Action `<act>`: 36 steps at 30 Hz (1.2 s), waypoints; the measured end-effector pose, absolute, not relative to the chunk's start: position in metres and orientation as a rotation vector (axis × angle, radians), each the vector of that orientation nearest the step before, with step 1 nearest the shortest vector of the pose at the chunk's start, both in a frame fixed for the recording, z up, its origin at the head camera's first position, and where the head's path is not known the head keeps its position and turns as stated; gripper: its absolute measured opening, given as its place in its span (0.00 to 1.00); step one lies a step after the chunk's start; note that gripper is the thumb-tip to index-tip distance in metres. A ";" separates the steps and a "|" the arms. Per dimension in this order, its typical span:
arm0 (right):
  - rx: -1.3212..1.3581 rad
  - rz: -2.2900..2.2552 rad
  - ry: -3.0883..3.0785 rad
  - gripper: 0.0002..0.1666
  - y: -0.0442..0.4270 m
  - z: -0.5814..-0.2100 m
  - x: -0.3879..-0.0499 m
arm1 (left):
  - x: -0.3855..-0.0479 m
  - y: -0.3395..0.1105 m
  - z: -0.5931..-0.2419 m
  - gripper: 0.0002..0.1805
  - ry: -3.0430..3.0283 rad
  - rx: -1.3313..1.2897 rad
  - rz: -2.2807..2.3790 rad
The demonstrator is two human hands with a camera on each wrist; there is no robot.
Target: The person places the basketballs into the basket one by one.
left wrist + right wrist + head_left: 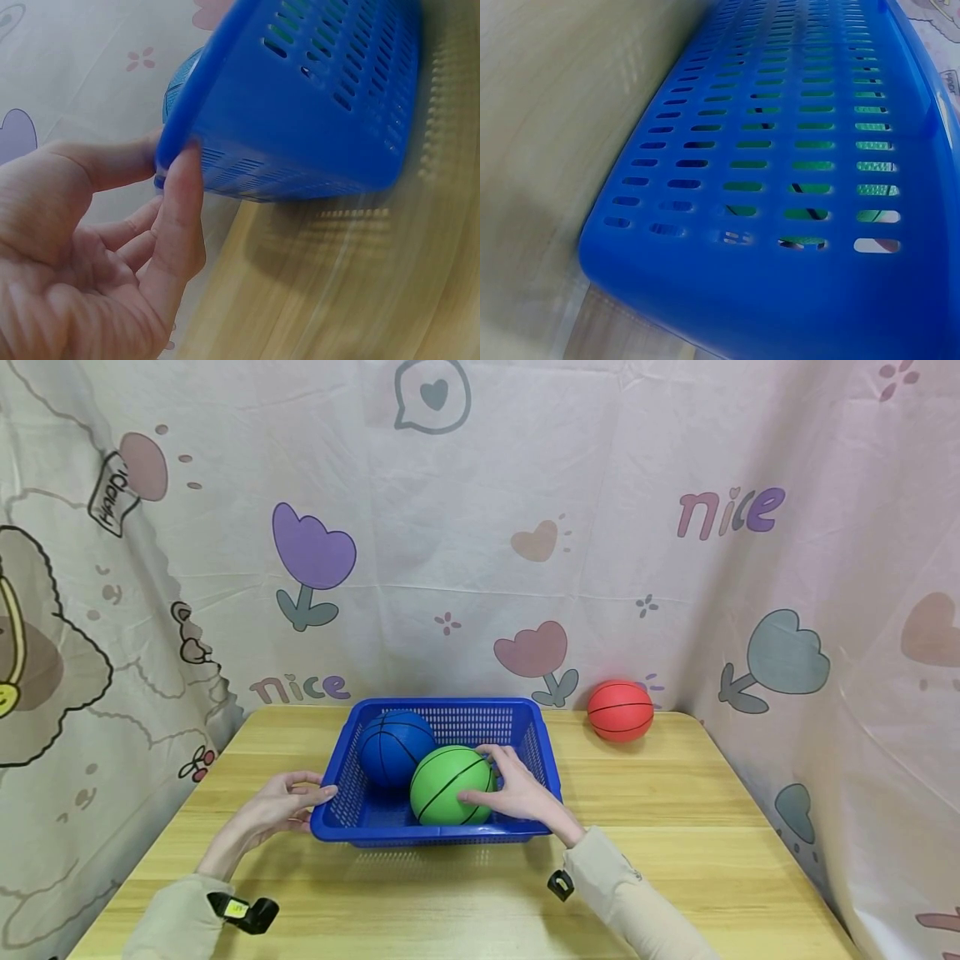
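Left hand [277, 803] pinch-tight on slotted plastic basket [435, 833] — right hand [519, 788] with grip on round green ball [442, 790]

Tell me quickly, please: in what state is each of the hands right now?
Left hand: closed, pinching the rim of the blue basket.
Right hand: holding the green ball inside the basket.
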State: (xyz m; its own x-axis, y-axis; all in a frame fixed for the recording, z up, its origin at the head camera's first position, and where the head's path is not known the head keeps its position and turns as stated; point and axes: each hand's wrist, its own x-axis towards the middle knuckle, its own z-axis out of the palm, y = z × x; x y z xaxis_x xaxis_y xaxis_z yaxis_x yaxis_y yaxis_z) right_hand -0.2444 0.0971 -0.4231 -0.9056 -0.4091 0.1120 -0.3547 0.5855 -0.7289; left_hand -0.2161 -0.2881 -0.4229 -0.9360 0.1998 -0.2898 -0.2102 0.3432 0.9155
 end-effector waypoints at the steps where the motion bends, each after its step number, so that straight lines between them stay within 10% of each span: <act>1: -0.661 -1.234 2.736 0.43 0.097 -0.423 -0.244 | -0.216 -0.288 -0.423 0.38 2.262 -0.009 1.619; 19: -0.686 -1.634 2.779 0.36 0.130 -0.405 -0.266 | -0.216 -0.289 -0.424 0.39 2.243 -0.006 1.626; 27: -0.205 -1.865 3.141 0.27 0.196 -0.411 -0.307 | -0.216 -0.289 -0.423 0.39 2.239 -0.018 1.633; 36: 0.079 -1.523 3.313 0.41 0.249 -0.441 -0.332 | -0.216 -0.289 -0.424 0.39 2.246 -0.011 1.625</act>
